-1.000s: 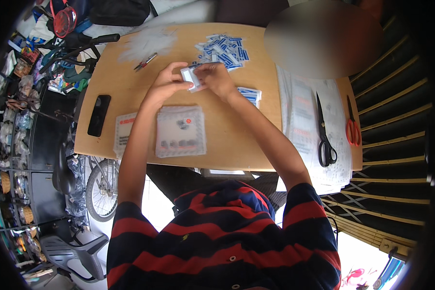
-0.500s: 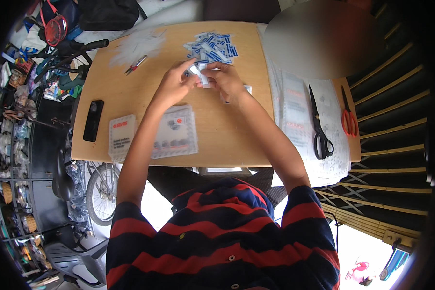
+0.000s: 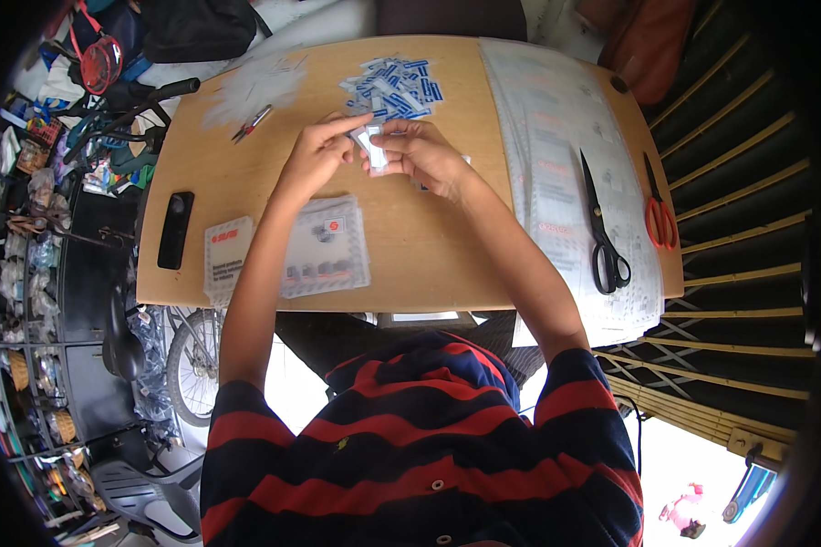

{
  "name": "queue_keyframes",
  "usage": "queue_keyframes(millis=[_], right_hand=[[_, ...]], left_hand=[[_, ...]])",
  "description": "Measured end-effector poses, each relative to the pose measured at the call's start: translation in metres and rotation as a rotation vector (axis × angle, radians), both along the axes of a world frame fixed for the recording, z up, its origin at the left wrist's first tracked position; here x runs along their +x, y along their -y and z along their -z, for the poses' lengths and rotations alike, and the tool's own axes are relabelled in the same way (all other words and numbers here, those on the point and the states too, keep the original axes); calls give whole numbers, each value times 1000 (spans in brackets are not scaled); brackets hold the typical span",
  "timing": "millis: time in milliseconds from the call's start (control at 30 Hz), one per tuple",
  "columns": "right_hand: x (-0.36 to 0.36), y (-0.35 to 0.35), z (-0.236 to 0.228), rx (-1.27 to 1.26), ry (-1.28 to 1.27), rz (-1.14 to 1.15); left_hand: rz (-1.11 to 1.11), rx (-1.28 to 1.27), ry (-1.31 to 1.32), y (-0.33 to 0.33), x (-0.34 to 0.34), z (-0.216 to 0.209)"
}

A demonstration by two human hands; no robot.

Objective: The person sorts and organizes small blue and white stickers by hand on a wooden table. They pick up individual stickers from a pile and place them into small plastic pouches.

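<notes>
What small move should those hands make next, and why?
Perhaps nudge the pale slips flush: they look splayed at an angle, the right hand pinches them, and the left hand is right at their edge, well placed to push.

You wear a short-sleeved shirt [image 3: 356,497] striped navy and red, a small yellow emblem [image 3: 341,444] left of its pale buttons [image 3: 437,485].

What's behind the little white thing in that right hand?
Beyond the small white piece in the right hand lies a messy pile of blue-and-white pieces on the table. Whatever that piece and hand cover can't be seen.
</notes>
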State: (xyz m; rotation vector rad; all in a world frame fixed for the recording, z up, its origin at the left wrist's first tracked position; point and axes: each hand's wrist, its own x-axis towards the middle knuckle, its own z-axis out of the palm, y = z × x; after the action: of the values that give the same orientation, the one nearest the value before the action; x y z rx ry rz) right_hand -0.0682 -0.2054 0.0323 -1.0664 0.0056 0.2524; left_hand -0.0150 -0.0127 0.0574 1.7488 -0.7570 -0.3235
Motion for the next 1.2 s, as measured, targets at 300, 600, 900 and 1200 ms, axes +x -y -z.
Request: queue_keyframes(millis=[300,600,900,1200], right_hand=[[-9,4,-11,7,50,-128],[-16,-2,-12,-231,170,-24],[-24,26,-26,-164,301,-220],[-31,58,-20,-1359,692,-1]], left_hand=[[42,-87,-70,-4,-3,2],[-98,-26,-206,-1,-15,-6],[77,-122,-100,4,-12,-5],[-87,89,108,2,15,21]])
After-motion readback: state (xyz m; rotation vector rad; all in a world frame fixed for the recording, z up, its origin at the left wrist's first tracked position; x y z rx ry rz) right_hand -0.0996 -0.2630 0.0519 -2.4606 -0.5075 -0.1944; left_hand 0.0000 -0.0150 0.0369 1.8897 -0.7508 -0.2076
